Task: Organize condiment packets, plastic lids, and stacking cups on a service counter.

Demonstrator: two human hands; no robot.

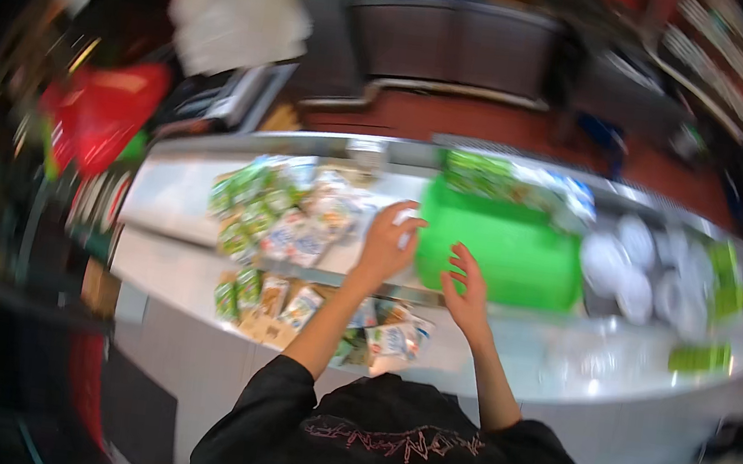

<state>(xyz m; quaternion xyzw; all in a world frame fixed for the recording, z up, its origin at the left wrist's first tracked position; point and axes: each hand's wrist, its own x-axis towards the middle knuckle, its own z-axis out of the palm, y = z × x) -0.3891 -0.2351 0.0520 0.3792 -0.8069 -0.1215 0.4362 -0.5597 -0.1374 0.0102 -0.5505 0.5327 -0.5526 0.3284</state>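
Note:
My left hand (389, 242) is at the left rim of a bright green plastic tray (506, 254), its fingers curled. A small white patch shows between thumb and fingers; blur hides whether it is a held item or the surface behind. Over the tray's lower left part, my right hand (468, 291) has its fingers apart and nothing in them. To the left of my left hand lies a heap of small printed packets (303, 224), some green and some white. More packets (394, 338) lie on the nearer ledge, below my forearms.
Green and white packages (515, 179) line the tray's far edge. White round dishes or lids (622, 267) are to its right, blurred. A green block-like item (699, 357) sits on the right of the counter (535, 361). A red bag-like item (106, 116) is at far left.

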